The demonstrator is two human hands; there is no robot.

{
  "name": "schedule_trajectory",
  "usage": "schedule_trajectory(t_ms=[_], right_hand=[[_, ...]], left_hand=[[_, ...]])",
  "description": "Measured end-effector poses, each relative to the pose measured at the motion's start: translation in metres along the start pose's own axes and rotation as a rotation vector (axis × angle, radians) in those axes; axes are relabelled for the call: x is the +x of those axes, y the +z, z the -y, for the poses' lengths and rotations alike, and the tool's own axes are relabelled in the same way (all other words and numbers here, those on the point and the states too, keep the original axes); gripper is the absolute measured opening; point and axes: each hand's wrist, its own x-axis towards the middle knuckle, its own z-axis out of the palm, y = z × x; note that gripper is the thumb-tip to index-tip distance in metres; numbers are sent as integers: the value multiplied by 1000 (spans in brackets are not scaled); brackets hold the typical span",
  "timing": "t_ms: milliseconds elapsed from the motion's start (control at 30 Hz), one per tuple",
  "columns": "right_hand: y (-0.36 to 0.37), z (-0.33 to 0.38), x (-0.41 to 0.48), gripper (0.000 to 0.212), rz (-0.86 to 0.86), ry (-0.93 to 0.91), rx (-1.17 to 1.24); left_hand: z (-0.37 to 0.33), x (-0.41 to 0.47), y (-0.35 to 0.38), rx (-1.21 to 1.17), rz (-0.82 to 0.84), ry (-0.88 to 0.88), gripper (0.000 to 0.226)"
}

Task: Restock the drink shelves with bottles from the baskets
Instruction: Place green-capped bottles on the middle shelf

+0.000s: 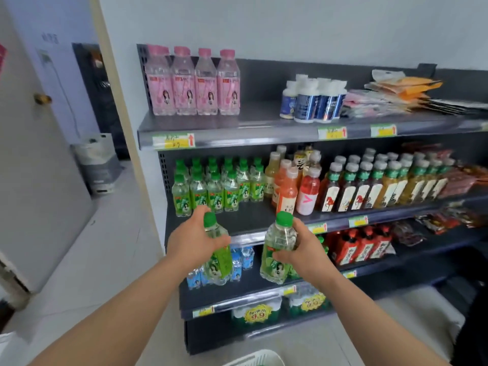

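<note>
Dark grey metal shelf unit (264, 83) fills centre and right; all places below are taken from it. White panel door (39, 167) is well left of the unit. Unit's second tier, right part: block of grey-capped brown and amber tea bottles (383, 180), several rows deep. Same tier, left end: block of clear plastic bottles with green caps and green labels (216, 188), upright, with bare shelf in front of them. Between those two blocks: a few orange and pink juice bottles with pale caps (290, 188). Top tier, left end: four clear bottles with pink caps and pink labels (194, 83) in a row. Top tier, middle: cluster of white-capped blue-labelled bottles (311, 101), with flat orange and pink packets (396, 93) right of those. Third tier: red bottles (361, 245) on the right, small blue-labelled clear bottles (244, 257) on the left. Two more green-capped, green-labelled clear bottles are off the unit, in the air just in front of the second tier's front edge. Left held bottle (217, 249) is tilted, cap up; left hand (190, 239) wraps round its upper body. Right held bottle (277, 247) is near upright; right hand (303, 247) curls round its middle. The held bottles are near each other, not touching. White plastic basket rim (258, 359) shows in front of the unit's base, contents not visible. Yellow-green price tags (174, 141) sit on the tier edges, text unreadable.
</note>
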Motion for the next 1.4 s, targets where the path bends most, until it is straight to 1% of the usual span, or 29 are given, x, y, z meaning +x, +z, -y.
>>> schedule_trajectory(t_ms=[100,200,333,433,467,567,633,733,833,900,1000,1133,1267,1400], right_hand=[[-8,10,38,65,-16,16,22],[-14,11,81,61,-60,30,34],[-15,-1,136,73,-110,91,53],[-11,-15,171,82,-156,99,34],[-10,-18,178,82,-170,103,30],[-8,-27,201,74,-194,102,-9],[-7,-34,214,73,-199,101,-34],[-7,-43,231,73,-208,108,-51],[-6,-49,248,71,-213,124,-62],[-5,-51,260,71,-213,118,-107],[-4,-51,276,74,-181,110,-298],[3,-49,295,67,-130,60,-487],[8,-49,309,67,-112,103,-531],[15,-59,324,66,-109,153,-575]], left_hand=[[-16,48,-1,39,67,66,56],[-27,103,6,48,148,105,58],[-37,169,25,102,266,145,59],[-47,213,37,211,280,193,60],[-51,222,39,247,282,229,60],[-59,251,49,336,249,349,63],[-62,271,57,394,229,395,63],[-60,296,76,304,308,373,60],[-57,312,92,227,300,334,48],[-55,318,99,210,315,315,46],[-55,325,106,163,348,313,52],[-54,330,108,110,402,319,49],[-54,333,104,127,482,349,45],[-56,340,100,193,599,331,28]])
